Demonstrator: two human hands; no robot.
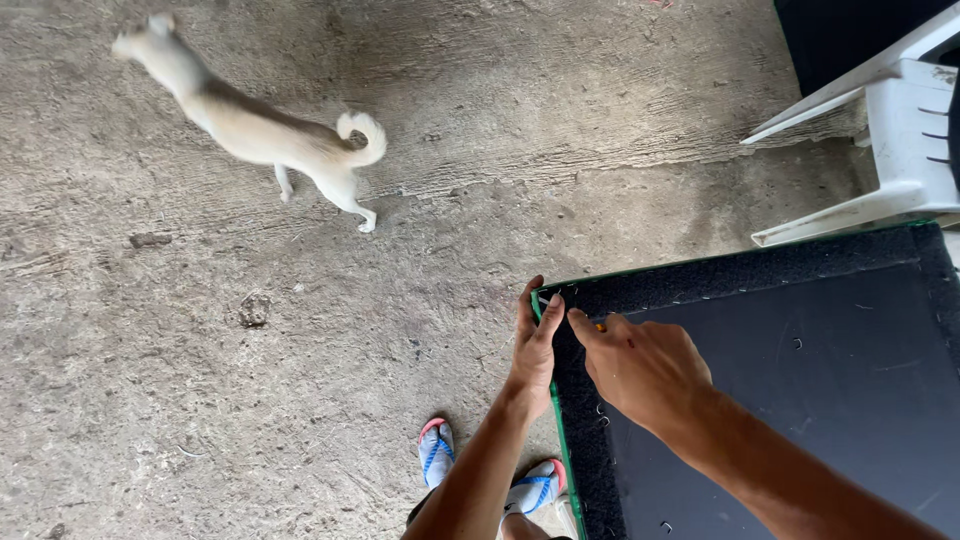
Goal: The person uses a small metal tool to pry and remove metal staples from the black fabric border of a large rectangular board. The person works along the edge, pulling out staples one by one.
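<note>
Concrete floor (pixel 300 380) fills the frame; lower right, your left hand (pixel 535 345) grips the black board's (pixel 800 400) corner, right hand (pixel 640 370) pinching beside it.

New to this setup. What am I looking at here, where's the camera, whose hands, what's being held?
There is one picture, from a camera worn on a person's head, looking down. There is no machine, only two bare hands. The left hand grips the corner of a dark board with a fuzzy black border and a thin green edge. The right hand rests on that corner, pinching something small and orange-yellow; what it is cannot be told. Below are the person's feet in blue-strapped sandals. On the concrete floor a pale dog walks by. A white plastic chair stands upper right.
</note>
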